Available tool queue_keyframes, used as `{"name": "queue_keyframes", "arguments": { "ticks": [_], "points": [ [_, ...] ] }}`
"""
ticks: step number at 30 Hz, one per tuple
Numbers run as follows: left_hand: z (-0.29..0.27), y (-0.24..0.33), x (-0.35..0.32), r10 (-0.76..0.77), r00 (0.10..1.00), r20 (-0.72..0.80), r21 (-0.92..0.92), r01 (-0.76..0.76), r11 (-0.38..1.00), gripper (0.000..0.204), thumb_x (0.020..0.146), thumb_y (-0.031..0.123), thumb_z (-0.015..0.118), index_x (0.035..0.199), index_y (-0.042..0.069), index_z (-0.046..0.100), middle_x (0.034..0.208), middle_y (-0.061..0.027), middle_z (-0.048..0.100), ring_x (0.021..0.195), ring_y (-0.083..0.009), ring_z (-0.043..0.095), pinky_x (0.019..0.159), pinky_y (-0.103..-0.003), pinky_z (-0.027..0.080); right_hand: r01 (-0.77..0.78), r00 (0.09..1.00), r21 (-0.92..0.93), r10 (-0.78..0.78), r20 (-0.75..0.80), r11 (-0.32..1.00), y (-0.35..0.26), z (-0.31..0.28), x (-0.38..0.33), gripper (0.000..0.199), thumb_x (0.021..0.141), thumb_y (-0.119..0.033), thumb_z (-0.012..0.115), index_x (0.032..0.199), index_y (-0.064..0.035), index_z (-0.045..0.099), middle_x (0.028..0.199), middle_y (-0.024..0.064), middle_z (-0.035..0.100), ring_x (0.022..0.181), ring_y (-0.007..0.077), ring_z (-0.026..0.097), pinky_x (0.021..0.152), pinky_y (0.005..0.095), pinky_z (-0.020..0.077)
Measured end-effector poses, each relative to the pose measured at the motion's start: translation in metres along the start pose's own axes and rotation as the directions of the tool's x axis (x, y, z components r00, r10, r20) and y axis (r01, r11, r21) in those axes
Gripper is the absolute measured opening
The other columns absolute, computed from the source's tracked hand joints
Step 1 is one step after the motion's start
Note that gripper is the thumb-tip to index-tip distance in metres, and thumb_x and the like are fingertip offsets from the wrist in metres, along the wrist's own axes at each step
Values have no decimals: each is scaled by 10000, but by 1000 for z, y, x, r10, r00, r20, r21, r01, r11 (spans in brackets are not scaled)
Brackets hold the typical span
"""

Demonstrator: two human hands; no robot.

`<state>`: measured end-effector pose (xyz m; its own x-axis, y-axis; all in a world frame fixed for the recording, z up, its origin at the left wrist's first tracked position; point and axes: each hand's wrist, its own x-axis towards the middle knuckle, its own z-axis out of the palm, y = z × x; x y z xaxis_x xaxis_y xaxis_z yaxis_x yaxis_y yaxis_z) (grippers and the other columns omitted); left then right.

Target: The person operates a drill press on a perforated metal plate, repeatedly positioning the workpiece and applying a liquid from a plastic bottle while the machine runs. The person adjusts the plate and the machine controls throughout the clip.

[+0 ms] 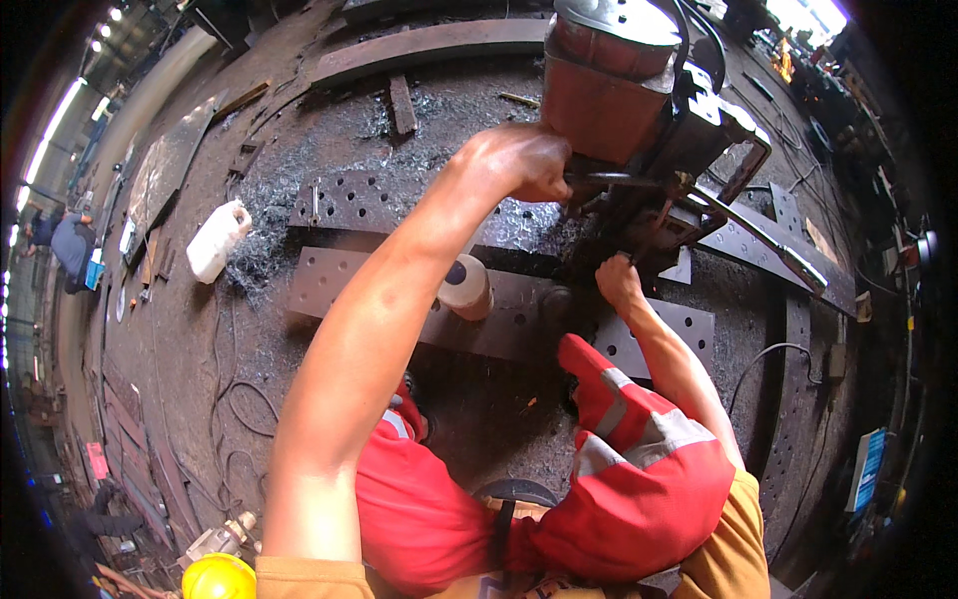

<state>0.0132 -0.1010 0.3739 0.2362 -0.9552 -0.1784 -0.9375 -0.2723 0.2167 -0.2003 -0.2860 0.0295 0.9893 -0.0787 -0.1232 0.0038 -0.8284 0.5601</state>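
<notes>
From my end of the feed, I can read no wording clearly. I make out partial lettering low on the mustard-yellow fabric shirt (549, 587); on the blue-and-white rectangular panel (866, 469) at right, pale marks look too small to decipher.

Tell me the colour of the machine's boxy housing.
The machine's boxy housing is dull red; it shows best in the head view.
</notes>
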Motion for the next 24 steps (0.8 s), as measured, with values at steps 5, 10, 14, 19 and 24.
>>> {"name": "queue_keyframes", "arguments": {
  "ticks": [5, 10, 14, 19, 24],
  "points": [
    [5, -5, 1, -4, 999, -35, -8, 4, 1000, 370, 781, 371, 684, 950, 49, 751, 975, -212, 713, 926, -375, 697, 798, -448, 563, -14, 1000, 20, 14, 17, 1000, -6, 12, 5, 209, 871, -227, 574, 744, -198, 737, 765, 30, 703, 797, 209, 677, 781, 389, 465],
    [1, -6, -5, -1, 1000, -11, -3, 1, 1000, 410, 802, 386, 669, 1009, 39, 736, 994, -238, 707, 947, -402, 677, 842, -472, 542, -21, 997, -7, 21, -74, 1000, -7, 0, 5, 210, 869, -225, 575, 743, -192, 740, 762, 36, 705, 792, 213, 680, 791, 385, 469],
    [1, -3, -6, 34, 999, -30, -24, -34, 999, 424, 798, 380, 675, 1037, 33, 728, 1012, -240, 705, 964, -403, 675, 858, -470, 539, -5, 997, 16, 6, -78, 1000, -4, -2, 0, 213, 868, -224, 573, 739, -187, 739, 758, 40, 705, 788, 218, 682, 801, 386, 473],
    [-9, 3, -13, 2, 1000, -18, -43, -3, 999, 423, 792, 367, 688, 1054, 37, 725, 1031, -242, 702, 980, -403, 672, 871, -462, 537, -36, 995, 14, 34, 96, 999, -7, -7, 9, 212, 876, -225, 563, 751, -191, 730, 764, 34, 693, 799, 217, 671, 827, 391, 471],
    [2, -2, -5, -5, 999, -46, -62, 2, 998, 424, 787, 367, 693, 1057, 42, 728, 1027, -241, 704, 975, -401, 673, 868, -459, 538, -22, 1000, -4, 22, 12, 1000, -4, 6, 0, 211, 870, -223, 564, 753, -186, 735, 761, 34, 700, 791, 214, 677, 826, 388, 469]
  ]
}}
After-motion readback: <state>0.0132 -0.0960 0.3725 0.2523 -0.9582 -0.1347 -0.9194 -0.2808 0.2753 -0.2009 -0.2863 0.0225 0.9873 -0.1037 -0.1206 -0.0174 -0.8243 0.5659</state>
